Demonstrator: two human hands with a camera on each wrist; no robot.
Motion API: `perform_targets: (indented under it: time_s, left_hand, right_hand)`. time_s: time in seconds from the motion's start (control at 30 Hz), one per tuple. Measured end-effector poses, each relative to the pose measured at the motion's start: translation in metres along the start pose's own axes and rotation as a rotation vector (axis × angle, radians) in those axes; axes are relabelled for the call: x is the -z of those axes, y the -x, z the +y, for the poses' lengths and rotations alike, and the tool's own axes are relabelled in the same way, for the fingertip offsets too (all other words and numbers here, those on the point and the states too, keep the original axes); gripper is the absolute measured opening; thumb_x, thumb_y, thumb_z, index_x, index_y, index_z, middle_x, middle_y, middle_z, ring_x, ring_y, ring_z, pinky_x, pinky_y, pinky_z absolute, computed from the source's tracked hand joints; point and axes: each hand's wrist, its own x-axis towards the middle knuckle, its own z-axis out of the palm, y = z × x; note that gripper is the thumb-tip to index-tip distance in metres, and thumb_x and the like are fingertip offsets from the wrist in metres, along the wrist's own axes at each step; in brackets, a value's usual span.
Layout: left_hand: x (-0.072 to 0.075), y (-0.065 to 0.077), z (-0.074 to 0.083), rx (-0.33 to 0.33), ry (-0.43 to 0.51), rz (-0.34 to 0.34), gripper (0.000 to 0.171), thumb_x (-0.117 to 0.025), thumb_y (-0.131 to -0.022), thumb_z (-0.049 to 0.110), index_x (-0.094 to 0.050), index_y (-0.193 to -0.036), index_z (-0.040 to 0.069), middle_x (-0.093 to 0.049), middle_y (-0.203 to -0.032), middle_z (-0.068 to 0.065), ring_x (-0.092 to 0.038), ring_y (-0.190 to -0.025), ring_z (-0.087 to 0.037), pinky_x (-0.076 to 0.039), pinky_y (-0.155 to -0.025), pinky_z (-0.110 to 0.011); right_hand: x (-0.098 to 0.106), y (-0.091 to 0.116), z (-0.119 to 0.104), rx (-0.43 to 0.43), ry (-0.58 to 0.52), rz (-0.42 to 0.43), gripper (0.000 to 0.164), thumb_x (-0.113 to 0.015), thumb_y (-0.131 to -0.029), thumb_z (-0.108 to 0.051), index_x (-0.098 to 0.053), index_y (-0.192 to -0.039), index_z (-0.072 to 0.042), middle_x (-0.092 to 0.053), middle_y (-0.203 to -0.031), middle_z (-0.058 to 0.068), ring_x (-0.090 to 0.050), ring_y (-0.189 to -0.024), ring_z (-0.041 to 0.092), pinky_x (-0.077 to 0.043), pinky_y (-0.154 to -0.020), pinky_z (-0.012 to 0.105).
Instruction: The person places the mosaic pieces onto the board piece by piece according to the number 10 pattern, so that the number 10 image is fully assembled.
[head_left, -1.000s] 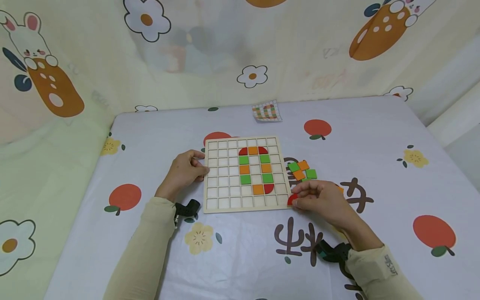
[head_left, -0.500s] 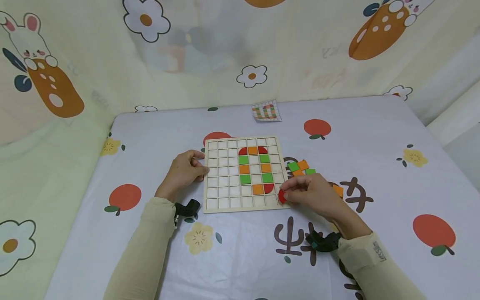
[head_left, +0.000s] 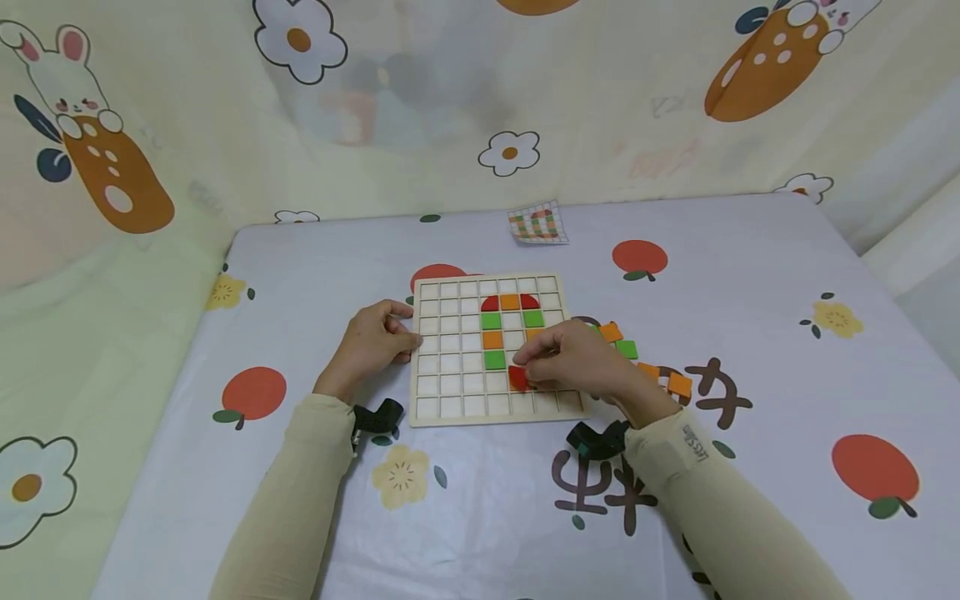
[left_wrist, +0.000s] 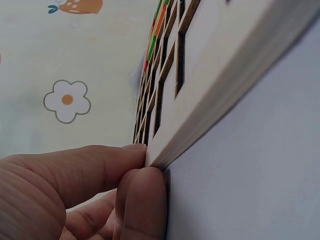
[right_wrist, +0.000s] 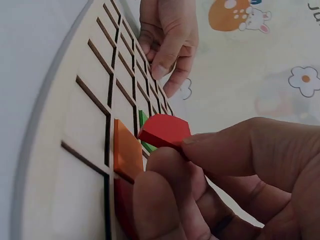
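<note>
A wooden grid board (head_left: 450, 408) lies on the table with square cells. My left hand (head_left: 372, 342) holds its left edge, thumb and fingertips at the rim in the left wrist view. My right hand (head_left: 577, 362) pinches a red tile (right_wrist: 167, 129) with one rounded side, held tilted just over the board's lower rows. Set in the cells are green tiles (head_left: 495, 360), orange tiles (head_left: 492, 339) and red rounded tiles (head_left: 490, 303). Beneath the right fingers, an orange tile (right_wrist: 127, 155) and a darker red tile (right_wrist: 123, 205) sit in neighbouring cells; the head view hides them.
Loose orange tiles (head_left: 679, 385) and green tiles (head_left: 626, 348) lie right of the board, partly behind the right hand. A small card (head_left: 538, 223) with a coloured grid pattern lies at the table's back edge. A printed curtain (head_left: 420, 175) hangs behind the table.
My right hand has carried the red tile leftward from the board's lower right edge to above its lower middle cells. The left hand stays at the left edge.
</note>
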Motion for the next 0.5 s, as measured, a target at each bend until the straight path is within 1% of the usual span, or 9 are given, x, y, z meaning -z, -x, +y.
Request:
perform_targets:
  time_s: [0.07,0.17,0.4,0.5]
  left_hand:
    - [0.0,0.0,0.0,-0.001,-0.003,0.001,0.044,-0.077,-0.094,0.006,-0.06,-0.134,0.002,-0.062,-0.093,-0.009,-0.067,-0.071,-0.015,-0.058,-0.065,-0.023]
    - [0.0,0.0,0.0,-0.004,-0.011,0.001,0.044,-0.077,-0.094,0.006,-0.06,-0.134,0.002,-0.063,-0.093,-0.009,-0.067,-0.071,-0.015,-0.058,-0.065,-0.023]
    - [0.0,0.001,0.002,0.009,-0.006,0.003,0.045,-0.077,-0.093,0.007,-0.059,-0.135,0.003,-0.062,-0.093,-0.009,-0.067,-0.071,-0.014,-0.057,-0.065,-0.023]
    - [0.0,0.001,0.003,0.013,-0.007,0.004,0.045,-0.077,-0.093,0.007,-0.059,-0.135,0.003,-0.062,-0.093,-0.009,-0.066,-0.071,-0.014,-0.057,-0.064,-0.023]
  right_hand:
    - [-0.002,-0.005,-0.001,-0.004,-0.016,-0.017,0.013,-0.072,-0.092,-0.005,-0.078,-0.103,-0.001,-0.074,-0.09,0.01,-0.066,-0.074,0.021,-0.06,-0.07,0.027]
    - [-0.005,-0.01,-0.003,-0.001,-0.023,-0.033,0.01,-0.071,-0.092,-0.003,-0.077,-0.1,0.001,-0.071,-0.08,0.01,-0.063,-0.069,0.021,-0.057,-0.065,0.027]
    - [-0.011,-0.016,-0.01,-0.012,0.031,-0.039,0.008,-0.072,-0.094,-0.004,-0.077,-0.098,0.0,-0.073,-0.087,0.009,-0.064,-0.072,0.019,-0.059,-0.066,0.027]
    - [-0.014,-0.019,-0.011,-0.02,0.067,-0.036,0.007,-0.072,-0.093,-0.004,-0.078,-0.097,-0.001,-0.072,-0.085,0.008,-0.063,-0.071,0.019,-0.057,-0.065,0.026]
